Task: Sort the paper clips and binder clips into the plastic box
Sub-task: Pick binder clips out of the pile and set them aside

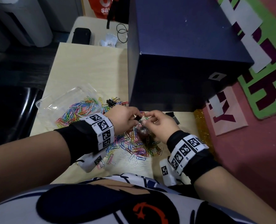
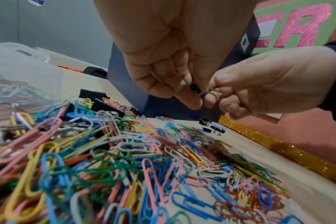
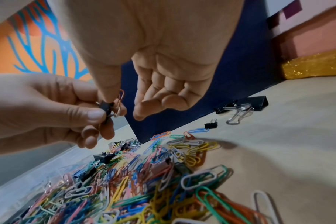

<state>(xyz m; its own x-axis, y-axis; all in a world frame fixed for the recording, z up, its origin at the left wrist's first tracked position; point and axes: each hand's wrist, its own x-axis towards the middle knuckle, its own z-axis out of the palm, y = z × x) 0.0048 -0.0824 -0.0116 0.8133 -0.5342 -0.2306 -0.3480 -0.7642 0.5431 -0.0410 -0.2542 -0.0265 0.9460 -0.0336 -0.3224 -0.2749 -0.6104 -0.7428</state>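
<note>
Left hand (image 3: 48, 109) pinches a small black binder clip (image 3: 105, 106) between thumb and fingers. Right hand (image 3: 153, 68) pinches an orange paper clip (image 3: 121, 94) hooked on its wire handle. Below the fingers lies the paper clip pile (image 1: 134, 146); left of them, the plastic box (image 1: 66, 99).

A tall dark blue box (image 1: 182, 62) blocks twelve to two o'clock; bare table (image 1: 88, 70) lies open at eleven; paper clips (image 1: 134, 146) litter the centre.

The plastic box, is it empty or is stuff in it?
Not empty. Through the plastic box's clear wall, colored paper clips show; how full, cannot tell.
</note>
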